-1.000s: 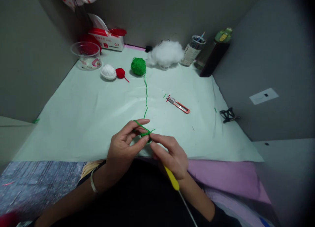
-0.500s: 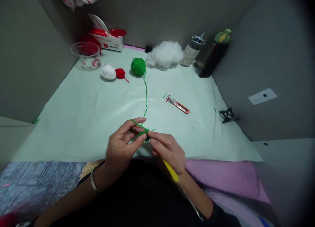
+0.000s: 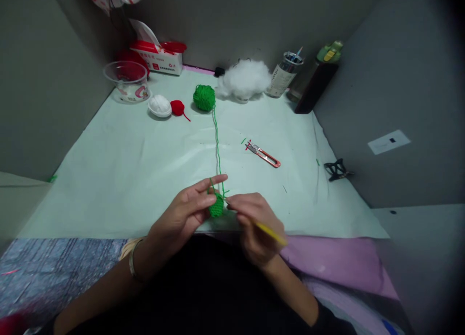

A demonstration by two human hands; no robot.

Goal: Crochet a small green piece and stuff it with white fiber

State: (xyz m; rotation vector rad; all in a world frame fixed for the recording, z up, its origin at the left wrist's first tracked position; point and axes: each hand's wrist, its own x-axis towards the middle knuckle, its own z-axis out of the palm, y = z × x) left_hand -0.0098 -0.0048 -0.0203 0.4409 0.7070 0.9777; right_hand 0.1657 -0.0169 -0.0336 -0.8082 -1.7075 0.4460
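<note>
A small desk nook, likely at home: grey partitions (image 3: 232,20) enclose a cloth-covered table (image 3: 163,155) with a tissue box (image 3: 165,61).

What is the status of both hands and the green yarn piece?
Left hand holding small green crocheted piece; right hand gripping yellow-handled hook. No obstruction visible.

Pens (image 3: 299,51) in jar (image 3: 281,81), btw stuffing (image 3: 245,79) (L) & btl (image 3: 314,83) (R); snips (image 3: 267,157) in front.

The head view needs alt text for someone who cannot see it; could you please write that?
The left hand holds a small green yarn piece, and the right hand a yellow-handled tool, over a pale table cover. A strand leads to a green yarn ball beyond; orange snips lie nearby.
</note>
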